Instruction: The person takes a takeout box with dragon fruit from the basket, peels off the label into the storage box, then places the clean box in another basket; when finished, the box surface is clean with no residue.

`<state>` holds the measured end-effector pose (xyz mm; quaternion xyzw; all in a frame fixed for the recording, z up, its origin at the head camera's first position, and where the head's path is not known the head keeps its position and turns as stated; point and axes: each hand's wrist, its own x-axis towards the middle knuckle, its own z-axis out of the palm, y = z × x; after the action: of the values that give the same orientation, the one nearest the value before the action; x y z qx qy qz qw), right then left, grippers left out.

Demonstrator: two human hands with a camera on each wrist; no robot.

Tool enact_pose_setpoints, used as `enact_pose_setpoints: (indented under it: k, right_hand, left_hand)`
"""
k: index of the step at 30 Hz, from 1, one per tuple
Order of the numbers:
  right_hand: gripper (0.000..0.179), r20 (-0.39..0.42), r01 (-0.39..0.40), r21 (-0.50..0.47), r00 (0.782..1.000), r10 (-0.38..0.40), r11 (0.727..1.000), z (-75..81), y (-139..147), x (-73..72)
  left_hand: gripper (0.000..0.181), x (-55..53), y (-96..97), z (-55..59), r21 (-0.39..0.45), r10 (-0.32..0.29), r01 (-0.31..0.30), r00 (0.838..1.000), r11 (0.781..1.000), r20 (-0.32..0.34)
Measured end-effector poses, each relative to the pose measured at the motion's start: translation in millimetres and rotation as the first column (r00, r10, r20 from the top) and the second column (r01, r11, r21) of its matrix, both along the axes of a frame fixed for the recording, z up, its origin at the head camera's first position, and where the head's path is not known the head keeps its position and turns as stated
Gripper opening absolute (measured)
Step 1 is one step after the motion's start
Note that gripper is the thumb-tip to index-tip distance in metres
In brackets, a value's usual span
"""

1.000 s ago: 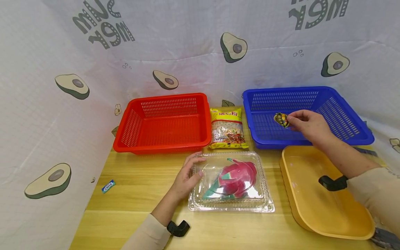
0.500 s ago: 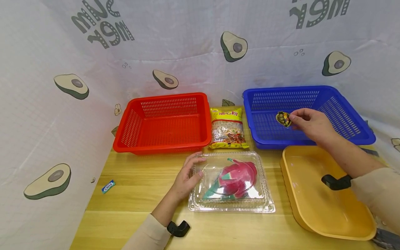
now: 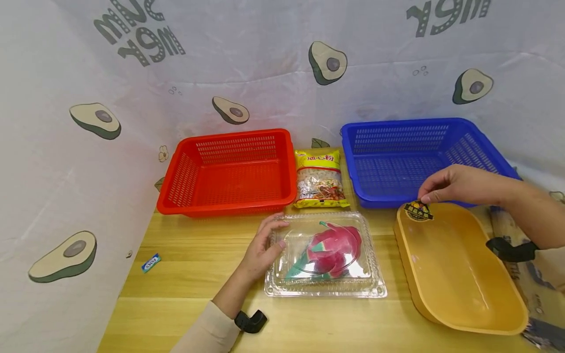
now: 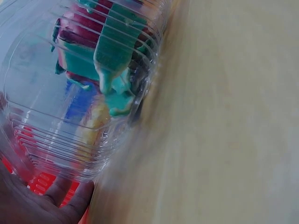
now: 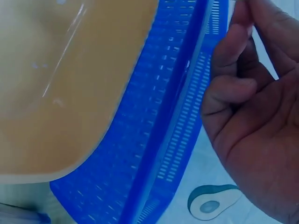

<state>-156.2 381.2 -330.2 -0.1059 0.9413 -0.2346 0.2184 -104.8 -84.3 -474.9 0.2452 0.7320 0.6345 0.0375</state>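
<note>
My right hand point(image 3: 461, 185) pinches a small black-and-gold label point(image 3: 418, 212) between thumb and fingertips. The label hangs over the far left corner of the yellow tray point(image 3: 463, 279); whether it touches the tray, I cannot tell. In the right wrist view the other fingers of that hand point(image 5: 261, 107) are curled in, and the label is out of sight. My left hand point(image 3: 262, 252) rests against the left side of a closed clear plastic clamshell box point(image 3: 326, 294), its thumb on the lid. Inside lies a pink-and-green dragon fruit point(image 3: 336, 250).
A red basket point(image 3: 238, 208) stands at the back left and a blue basket point(image 3: 397, 200) at the back right. Between them lies a yellow bag of macaroni point(image 3: 321, 181). A small blue-green packet point(image 3: 151, 263) lies far left. Brown packaging point(image 3: 536, 299) sits right of the tray.
My right hand has brought the label from over the blue basket toward me, to the yellow tray's far corner. The left hand has stayed on the clamshell box.
</note>
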Motion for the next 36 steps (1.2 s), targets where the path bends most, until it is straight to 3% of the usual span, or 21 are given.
enact_pose_setpoints:
  k: [10,16,21,25,29,33,36]
  right_hand:
    - [0.016,0.024,-0.013,-0.010,1.000,0.013,1.000,-9.2,-2,2.2]
    - [0.018,-0.075,0.038,0.000,0.996,-0.038,0.999,-7.7,-1,7.4]
    - [0.022,-0.184,0.115,-0.005,0.976,-0.114,0.993,-6.1,7,13.3]
    - [0.030,-0.205,0.164,-0.021,0.965,-0.165,0.986,-8.7,17,16.7]
    - [0.037,-0.202,0.167,-0.019,0.965,-0.167,0.986,-15.9,29,19.7]
    - [0.041,-0.176,0.152,-0.026,0.972,-0.154,0.988,-24.8,38,21.8]
    - [0.043,-0.150,0.137,-0.028,0.979,-0.140,0.990,-30.6,39,22.8]
  left_hand:
    - [0.043,1.1,-0.1,-0.9,-0.004,0.013,-0.013,1.000,1.000,0.000]
    - [0.043,2.1,0.0,-1.4,-0.001,0.010,-0.010,1.000,1.000,0.000]
    - [0.043,4.1,0.1,-0.3,0.001,0.008,-0.008,1.000,1.000,0.011]
    - [0.049,4.3,0.0,1.2,0.013,0.004,-0.004,1.000,1.000,-0.002]
    - [0.063,4.7,0.0,3.3,0.001,0.022,-0.022,1.000,1.000,-0.009]
    - [0.077,7.1,0.1,6.6,0.000,0.057,-0.057,0.995,0.998,0.079]
    - [0.083,9.3,0.5,9.4,-0.010,0.089,-0.089,0.979,0.996,0.181]
